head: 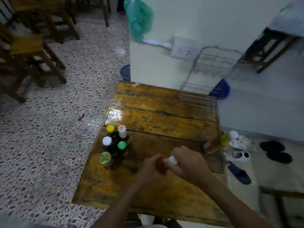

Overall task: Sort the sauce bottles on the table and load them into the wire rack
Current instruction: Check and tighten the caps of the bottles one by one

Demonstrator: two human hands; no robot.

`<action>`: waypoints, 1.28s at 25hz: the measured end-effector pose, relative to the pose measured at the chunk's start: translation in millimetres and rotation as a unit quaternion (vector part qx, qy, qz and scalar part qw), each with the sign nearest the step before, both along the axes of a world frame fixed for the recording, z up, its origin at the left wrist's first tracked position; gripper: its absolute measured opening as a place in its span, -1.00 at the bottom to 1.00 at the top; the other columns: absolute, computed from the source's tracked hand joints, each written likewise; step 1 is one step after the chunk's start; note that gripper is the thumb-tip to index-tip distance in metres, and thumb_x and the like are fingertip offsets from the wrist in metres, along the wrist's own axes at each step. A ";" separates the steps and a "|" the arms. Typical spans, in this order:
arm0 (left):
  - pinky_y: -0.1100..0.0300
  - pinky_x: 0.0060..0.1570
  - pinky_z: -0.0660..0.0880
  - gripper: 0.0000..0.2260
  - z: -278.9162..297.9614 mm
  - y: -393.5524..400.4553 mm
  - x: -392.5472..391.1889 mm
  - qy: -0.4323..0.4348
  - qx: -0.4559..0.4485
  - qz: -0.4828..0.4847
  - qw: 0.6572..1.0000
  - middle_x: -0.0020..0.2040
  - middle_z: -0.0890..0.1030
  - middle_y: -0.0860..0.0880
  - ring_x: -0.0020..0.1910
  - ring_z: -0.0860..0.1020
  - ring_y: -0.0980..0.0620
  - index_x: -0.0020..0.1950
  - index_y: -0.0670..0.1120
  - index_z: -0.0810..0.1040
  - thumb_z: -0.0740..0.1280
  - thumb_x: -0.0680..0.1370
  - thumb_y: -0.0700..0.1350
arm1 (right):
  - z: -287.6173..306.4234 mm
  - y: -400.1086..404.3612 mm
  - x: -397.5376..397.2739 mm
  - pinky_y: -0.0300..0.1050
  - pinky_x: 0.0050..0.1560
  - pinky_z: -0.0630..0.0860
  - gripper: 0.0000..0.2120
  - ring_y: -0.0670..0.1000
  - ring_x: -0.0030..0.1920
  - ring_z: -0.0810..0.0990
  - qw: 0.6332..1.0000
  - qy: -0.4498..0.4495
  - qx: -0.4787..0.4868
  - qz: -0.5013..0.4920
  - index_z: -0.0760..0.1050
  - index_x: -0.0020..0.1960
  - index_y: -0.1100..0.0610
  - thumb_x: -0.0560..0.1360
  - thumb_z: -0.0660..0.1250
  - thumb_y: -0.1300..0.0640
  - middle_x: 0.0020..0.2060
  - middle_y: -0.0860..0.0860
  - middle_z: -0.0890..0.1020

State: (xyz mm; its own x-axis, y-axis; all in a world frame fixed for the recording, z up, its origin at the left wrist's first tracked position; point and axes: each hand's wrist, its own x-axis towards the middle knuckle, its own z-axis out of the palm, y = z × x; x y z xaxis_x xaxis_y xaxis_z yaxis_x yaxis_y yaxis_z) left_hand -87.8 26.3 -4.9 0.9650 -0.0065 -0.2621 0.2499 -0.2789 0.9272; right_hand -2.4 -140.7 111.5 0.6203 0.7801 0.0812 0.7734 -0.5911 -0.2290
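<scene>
While your left hand wraps around the body of a brown sauce bottle, your right hand curls over its white cap, so both hands are clamped on the same bottle just above the near middle of the wooden counter. The bottle sits tilted between your hands, cap toward your right.

To your left on the counter stands a tight cluster of five upright bottles, touching or nearly touching one another: a yellow-capped bottle and a bottle with a red-and-white cap at the back, a white-capped dark bottle and a green-capped bottle in the middle, and a jar with a gold lid nearest you.

Near the right edge of the counter you have a few more bottles, blurred; one seems to lie on its side, though you cannot tell for certain.

At the far right corner of the counter the wire rack stands against the wall, well apart from your hands, and no bottles show in its tiers.

On the floor to the right lie several shoes and slippers. A green plastic bag hangs on the wall above a white socket. Wooden chairs stand on the pebble-patterned floor to the left.
</scene>
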 end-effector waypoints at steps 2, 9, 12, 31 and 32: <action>-0.08 -0.05 0.61 -0.62 10.3 -22.4 14.6 0.003 0.023 -0.057 0.998 0.03 0.66 0.11 0.00 0.65 0.11 0.17 0.11 0.57 0.54 0.39 0.06 | 4.5 -33.2 14.5 -0.20 -0.48 0.10 -0.68 -0.05 -0.38 0.35 0.997 -0.068 -0.031 -0.021 0.38 -0.25 0.02 0.63 0.17 -0.10 -0.41 -0.07 0.40; 0.04 -0.09 0.50 -0.58 11.9 -110.1 42.5 0.009 0.320 -0.090 0.943 0.01 0.64 0.05 0.02 0.62 -0.04 0.07 0.06 0.51 0.42 0.38 0.30 | -45.3 -131.1 29.2 -0.04 -0.44 0.51 -0.89 0.19 -0.38 0.62 0.959 -0.008 -0.260 -0.116 0.53 0.04 0.22 0.52 0.31 0.24 -0.31 0.16 0.61; 0.02 -0.08 0.52 -0.55 2.9 -121.8 45.0 0.057 0.261 -0.117 0.956 0.05 0.65 0.04 0.03 0.62 -0.04 0.15 0.05 0.51 0.50 0.34 0.15 | -55.7 -154.0 21.8 -0.08 -0.58 0.41 -0.78 0.10 -0.50 0.52 0.968 0.019 -0.202 -0.147 0.57 0.09 0.16 0.59 0.23 0.07 -0.41 0.06 0.55; 0.09 -0.17 0.44 -0.70 9.4 -178.8 37.0 0.034 0.365 -0.099 0.925 0.00 0.62 0.08 -0.02 0.60 0.00 0.05 0.09 0.46 0.43 0.37 0.07 | -80.1 -209.1 21.4 -0.21 -0.43 0.29 -0.56 -0.13 -0.42 0.43 0.956 0.154 -0.027 -0.249 0.35 -0.24 -0.08 0.64 -0.08 -0.28 -0.42 -0.11 0.41; 0.09 -0.17 0.46 -0.68 8.7 -178.4 38.6 0.041 0.338 -0.096 0.935 -0.01 0.63 0.09 -0.03 0.60 0.01 0.06 0.08 0.48 0.44 0.36 0.07 | -78.8 -212.4 20.0 -0.25 -0.49 0.28 -0.52 -0.17 -0.49 0.36 0.969 0.101 -0.004 -0.227 0.36 -0.27 -0.08 0.63 -0.09 -0.32 -0.46 -0.12 0.40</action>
State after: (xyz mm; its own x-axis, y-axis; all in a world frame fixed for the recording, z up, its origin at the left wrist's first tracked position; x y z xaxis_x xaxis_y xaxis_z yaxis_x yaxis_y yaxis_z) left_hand -49.2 -152.1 3.8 0.9394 0.0155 -0.3425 0.1973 -0.8415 0.5029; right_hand 17.6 -353.1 32.7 0.9024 0.4229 -0.0832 0.3727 -0.8625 -0.3424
